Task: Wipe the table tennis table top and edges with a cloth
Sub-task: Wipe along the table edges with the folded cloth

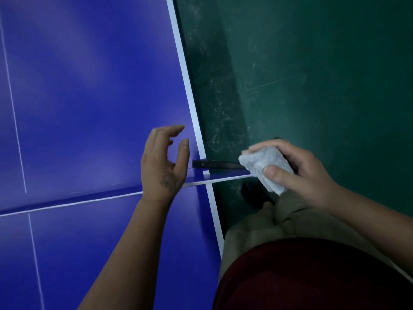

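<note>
Head view, looking down at the side of the blue counter (89,108), at the seam (67,203) where its two halves meet. Left hand (164,162): open, fingers loosely spread and slightly bent, holding nothing, over the counter just inside the white edge line (185,70); contact with the surface cannot be judged from this angle. Right hand (299,173): gripping a bunched white cloth (263,166), thumb on top and fingers wrapped behind. The cloth is off the counter, just beyond its side edge, at the outer end of a black bracket (214,164) that sticks out at the seam, possibly touching it. Scuffed green floor (312,74) below.
</note>
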Demonstrator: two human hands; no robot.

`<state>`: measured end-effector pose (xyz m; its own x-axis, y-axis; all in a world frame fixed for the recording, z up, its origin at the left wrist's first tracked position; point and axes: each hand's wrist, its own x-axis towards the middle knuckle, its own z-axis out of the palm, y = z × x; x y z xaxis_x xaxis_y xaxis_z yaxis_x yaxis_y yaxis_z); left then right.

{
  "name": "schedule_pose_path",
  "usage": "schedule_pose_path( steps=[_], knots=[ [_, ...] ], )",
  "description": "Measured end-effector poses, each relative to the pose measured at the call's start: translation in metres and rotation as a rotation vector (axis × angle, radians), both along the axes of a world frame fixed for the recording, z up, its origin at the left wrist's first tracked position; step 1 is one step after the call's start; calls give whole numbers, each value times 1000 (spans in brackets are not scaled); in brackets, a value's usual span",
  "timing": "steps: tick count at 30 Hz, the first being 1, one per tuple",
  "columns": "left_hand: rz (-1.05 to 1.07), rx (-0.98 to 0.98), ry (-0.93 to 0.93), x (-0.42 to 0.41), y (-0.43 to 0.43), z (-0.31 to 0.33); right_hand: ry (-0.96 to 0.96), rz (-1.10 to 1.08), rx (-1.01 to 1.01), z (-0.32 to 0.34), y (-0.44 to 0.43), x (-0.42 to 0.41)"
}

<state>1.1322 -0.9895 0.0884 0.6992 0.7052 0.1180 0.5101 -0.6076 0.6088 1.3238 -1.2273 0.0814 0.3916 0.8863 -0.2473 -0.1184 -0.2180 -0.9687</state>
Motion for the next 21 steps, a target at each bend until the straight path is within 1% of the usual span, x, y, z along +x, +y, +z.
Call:
schedule_pose_path(
  steps=[3,5,9,12,14,16,19,21],
  knots=[
    [-39,-15,100,27,24,-14,40,-103,-44,-16,33,8],
    [-68,1,183,43,41,-30,60,-124,-113,-30,56,12],
    [-88,21,344,65,79,-80,128,-16,-285,-77,99,20],
    [-23,1,430,61,100,-116,147,54,-362,-109,128,16],
    [40,-9,455,57,107,-135,133,78,-436,-130,144,12],
    [134,14,440,54,111,-152,128,90,-495,-148,159,5],
    [279,47,397,54,109,-170,105,42,-546,-165,179,-11],
    [317,80,385,52,108,-178,109,2,-546,-172,192,-21]
  ],
)
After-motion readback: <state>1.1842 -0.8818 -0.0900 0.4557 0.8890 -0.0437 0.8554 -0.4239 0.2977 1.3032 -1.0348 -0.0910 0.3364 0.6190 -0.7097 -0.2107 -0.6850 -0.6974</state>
